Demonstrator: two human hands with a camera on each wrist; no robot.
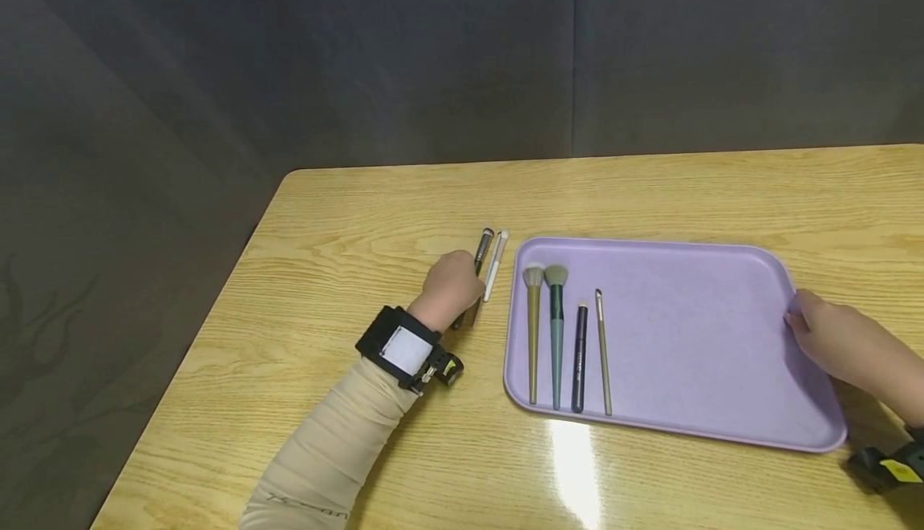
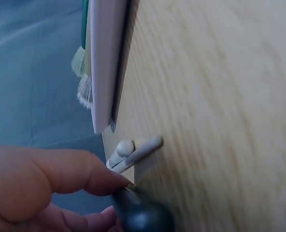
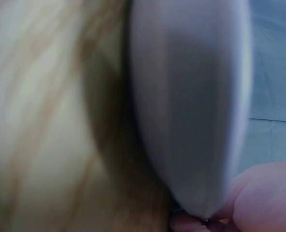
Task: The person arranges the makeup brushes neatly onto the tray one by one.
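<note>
My left hand (image 1: 449, 285) pinches a dark-handled makeup brush (image 1: 483, 248) between thumb and fingers, left of the lilac tray. In the left wrist view the dark handle end (image 2: 145, 215) sticks out past the fingertips. Just right of it, pale slim brushes (image 1: 495, 267) lie close together on the table. My right hand (image 1: 837, 333) grips the right rim of the tray (image 1: 707, 337), thumb on top. Side by side in the tray's left part lie a gold-handled brush (image 1: 533, 337), a green brush (image 1: 557, 354), a dark navy brush (image 1: 580, 362) and a thin brush (image 1: 604, 362).
The wooden table (image 1: 303, 273) has its left edge sloping down toward me. A dark curtain (image 1: 433, 57) hangs behind the far edge. Both wrists carry strapped-on cameras; the left one's black band (image 1: 378, 333) sits over a beige sleeve (image 1: 328, 442).
</note>
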